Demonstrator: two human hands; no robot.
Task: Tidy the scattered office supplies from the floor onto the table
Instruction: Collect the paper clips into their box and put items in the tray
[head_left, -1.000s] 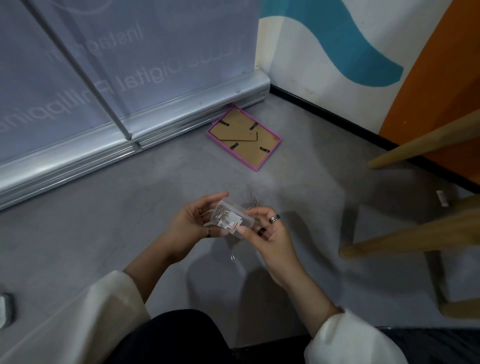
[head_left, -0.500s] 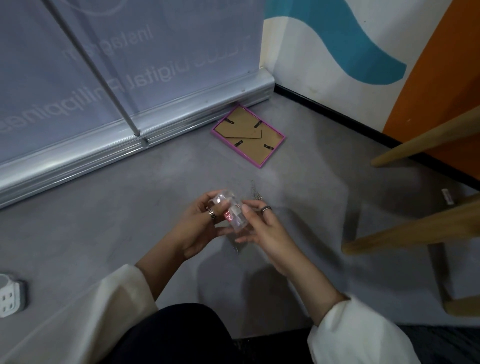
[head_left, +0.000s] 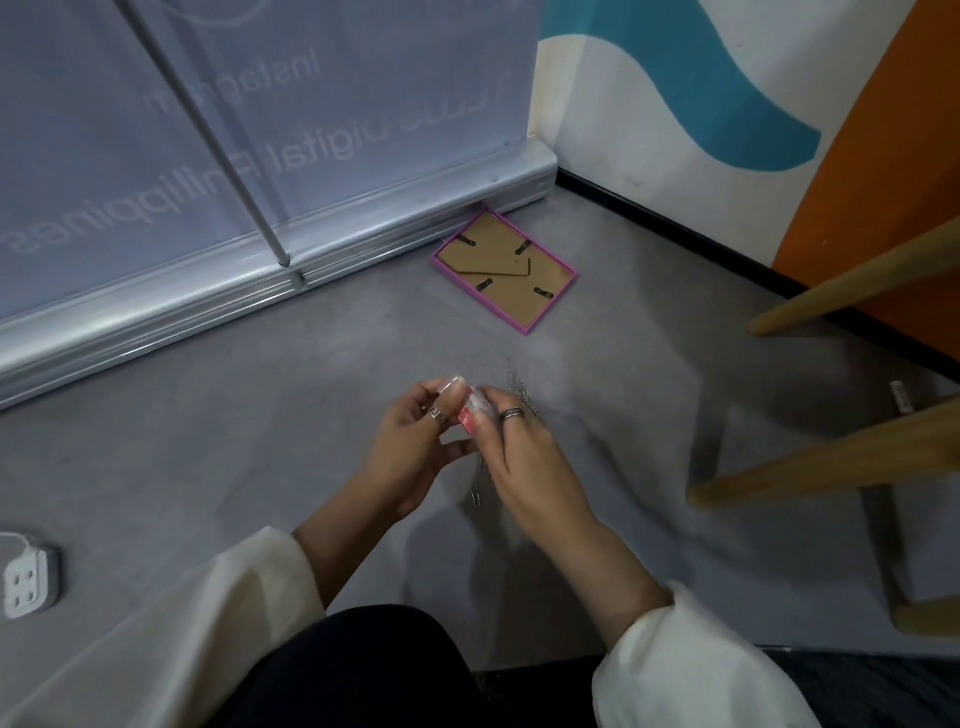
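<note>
1. Power strip (head_left: 28, 581), far left on floor: white plastic, rounded block w/ square sockets, cord at top. Not mine to move, I judge.

2. Banner base (head_left: 270, 280): long brushed-metal rail w/ thin pole; smooth, hard.

3. My left hand (head_left: 410, 447), ring on a finger: fingers curled round the clip box (head_left: 470, 413), held above the floor, between both hands. Box = small, clear rigid plastic, red label at one end; lid state can't tell, mostly hidden by fingers.

4. My right hand (head_left: 524, 447), ring too: thumb & fingertips pinch the box's right side. Both hands hold one thing.

5. Step in hand, as I read it: closing or steadying the box. To do well: keep it level, press lid evenly at both ends, don't squeeze the thin walls; otherwise contents spill.

6. Loose paper clips (head_left: 522, 389) on floor just beyond my right fingers; a few more (head_left: 475, 496) below the hands. Thin bent wire, shiny, slippery on smooth grey floor (head_left: 260, 415); prob. best swept into a pile, not picked singly.

7. Photo frame (head_left: 504, 270), face down near rail: purple rim, brown board back, dark metal tabs. Flat, rigid.

8. Wooden legs (head_left: 831, 462), right: pale round timber. Table top not in view.
</note>
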